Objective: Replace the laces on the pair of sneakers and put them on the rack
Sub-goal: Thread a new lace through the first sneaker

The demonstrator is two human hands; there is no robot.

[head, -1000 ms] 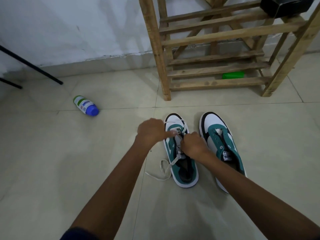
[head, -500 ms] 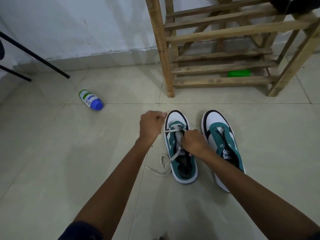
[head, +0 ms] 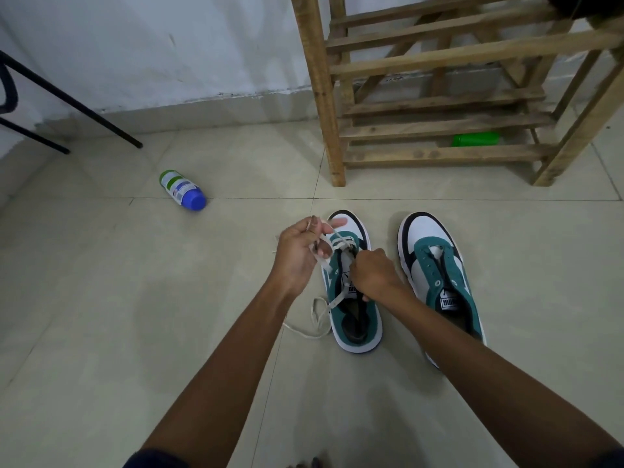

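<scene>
Two white, teal and black sneakers stand side by side on the tiled floor. The left sneaker has a white lace threaded through its lowest eyelets, with a loose end trailing on the floor to its left. My left hand pinches the other lace end, lifted just left of the toe. My right hand grips the sneaker's tongue area over the eyelets. The right sneaker has no lace. The wooden rack stands beyond the shoes.
A white bottle with a blue cap lies on the floor to the left. A green object lies under the rack's lowest shelf. Black metal legs slant at far left. A dark item sits on the rack's top right.
My left hand has drawn the lace end out leftward and up from the eyelets, turning palm-up. My right hand stays on the left sneaker. The view has shifted slightly.
</scene>
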